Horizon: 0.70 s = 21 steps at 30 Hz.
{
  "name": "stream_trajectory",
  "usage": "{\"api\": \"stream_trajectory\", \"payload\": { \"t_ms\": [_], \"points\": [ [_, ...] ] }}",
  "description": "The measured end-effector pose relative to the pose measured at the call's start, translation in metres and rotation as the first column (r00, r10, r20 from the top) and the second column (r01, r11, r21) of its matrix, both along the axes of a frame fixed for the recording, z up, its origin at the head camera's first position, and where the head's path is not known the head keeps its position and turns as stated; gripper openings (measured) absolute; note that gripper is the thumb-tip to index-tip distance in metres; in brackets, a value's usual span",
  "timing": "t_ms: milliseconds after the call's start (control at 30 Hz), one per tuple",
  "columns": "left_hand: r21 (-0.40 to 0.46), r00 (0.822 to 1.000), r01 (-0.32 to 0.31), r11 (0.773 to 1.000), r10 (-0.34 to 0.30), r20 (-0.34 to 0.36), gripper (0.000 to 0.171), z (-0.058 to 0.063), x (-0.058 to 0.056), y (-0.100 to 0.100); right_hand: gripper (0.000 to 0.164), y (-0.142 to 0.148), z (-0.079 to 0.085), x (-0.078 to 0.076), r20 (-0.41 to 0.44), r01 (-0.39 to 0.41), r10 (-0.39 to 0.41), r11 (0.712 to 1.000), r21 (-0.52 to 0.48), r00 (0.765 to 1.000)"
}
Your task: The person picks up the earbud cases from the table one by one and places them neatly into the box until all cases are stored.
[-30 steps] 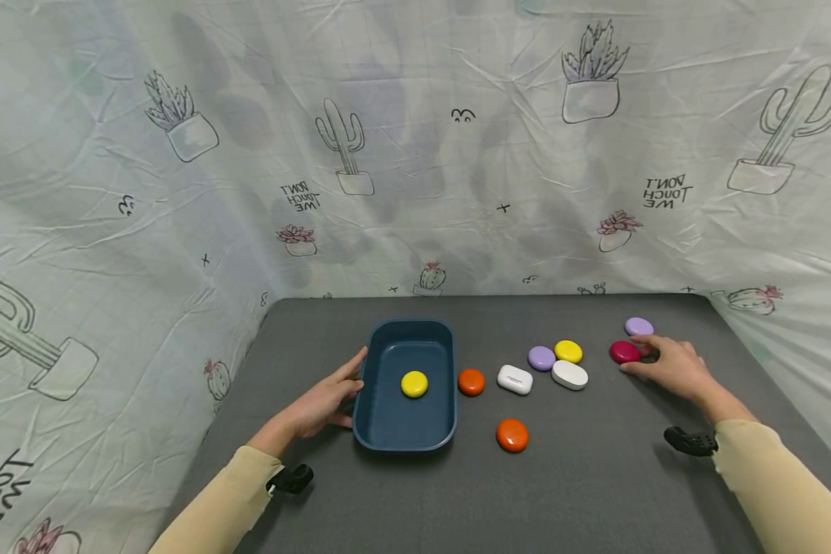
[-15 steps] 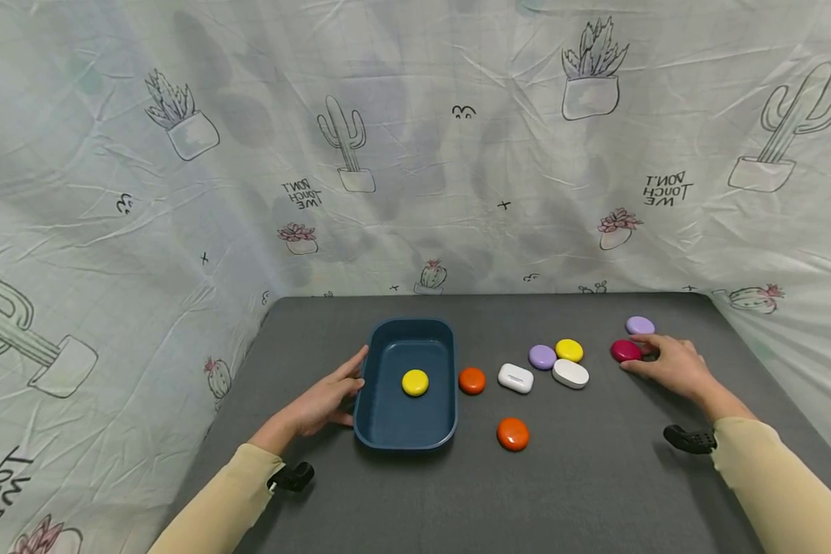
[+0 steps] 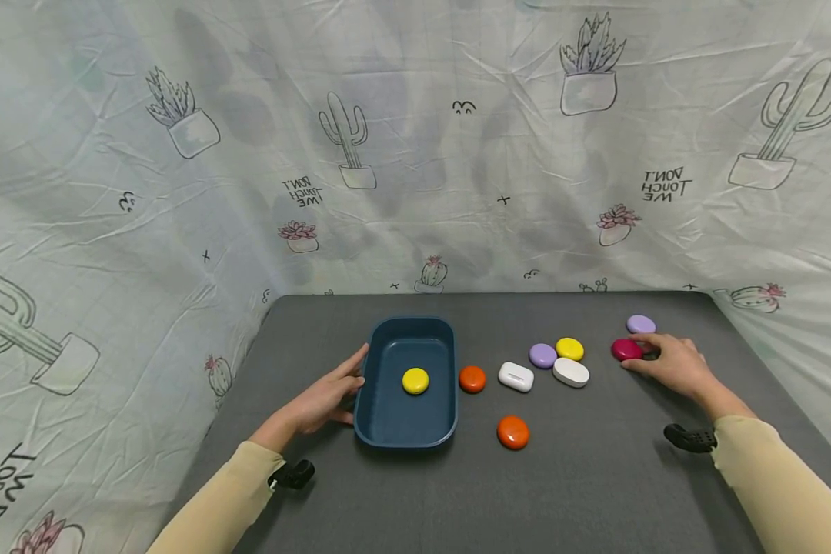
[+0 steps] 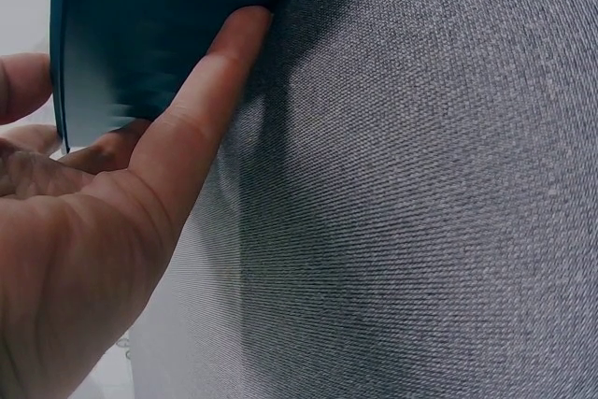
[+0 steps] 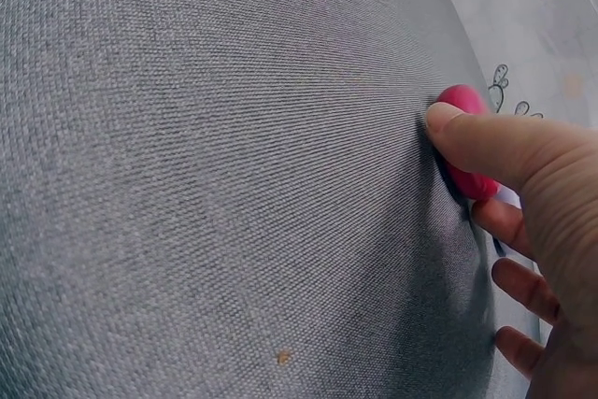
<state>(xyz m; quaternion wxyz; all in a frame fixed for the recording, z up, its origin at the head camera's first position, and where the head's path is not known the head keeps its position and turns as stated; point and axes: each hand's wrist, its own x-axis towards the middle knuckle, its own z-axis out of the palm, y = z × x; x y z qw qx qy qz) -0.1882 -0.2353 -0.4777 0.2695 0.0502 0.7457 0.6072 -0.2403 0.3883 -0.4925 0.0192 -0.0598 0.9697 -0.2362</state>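
My right hand (image 3: 675, 368) is at the right of the table and pinches a crimson round earbud case (image 3: 625, 349) between thumb and fingers. In the right wrist view the thumb lies across the front of the crimson case (image 5: 467, 177), low at the cloth, and the other fingers spread below. My left hand (image 3: 322, 398) rests against the left wall of a dark blue tray (image 3: 405, 442), fingers fairly straight. Up close, the left wrist view has the thumb along the tray's outer side (image 4: 140, 25). Inside the tray lies a yellow round case (image 3: 415, 381).
Between tray and right hand lie two orange cases (image 3: 472, 378), a white earbud case (image 3: 515, 377), a purple one (image 3: 543, 355), a yellow one (image 3: 569, 349) and a white oval one (image 3: 571, 372). Behind the crimson case sits another purple case (image 3: 641, 325). A printed curtain (image 3: 415, 154) hangs behind the table.
Neither hand has visibly moved, and the cases and tray keep their places. The head view has shifted very slightly.
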Motion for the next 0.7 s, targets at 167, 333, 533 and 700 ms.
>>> {"api": "stream_trajectory", "payload": {
  "t_ms": [167,333,533,700],
  "points": [
    [-0.004,1.0,0.0,1.0,0.0,-0.003,0.065,0.001,0.0,0.0,0.076,0.0,0.0,0.002,0.008,0.007,-0.007,1.0,-0.002,1.0],
    [-0.007,1.0,-0.002,1.0,0.002,0.0,0.065,0.001,0.001,0.0,0.074,-0.002,0.002,0.004,0.01,0.012,-0.012,1.0,-0.008,1.0],
    [-0.009,1.0,0.003,1.0,-0.003,-0.002,0.065,0.001,0.002,-0.002,0.071,-0.01,0.009,0.007,-0.04,-0.007,0.006,1.0,-0.024,0.999],
    [-0.003,1.0,0.004,1.0,-0.004,-0.001,0.065,0.0,0.002,-0.003,0.066,-0.024,0.021,0.008,-0.086,-0.032,0.027,0.998,-0.051,0.996]
  ]
}}
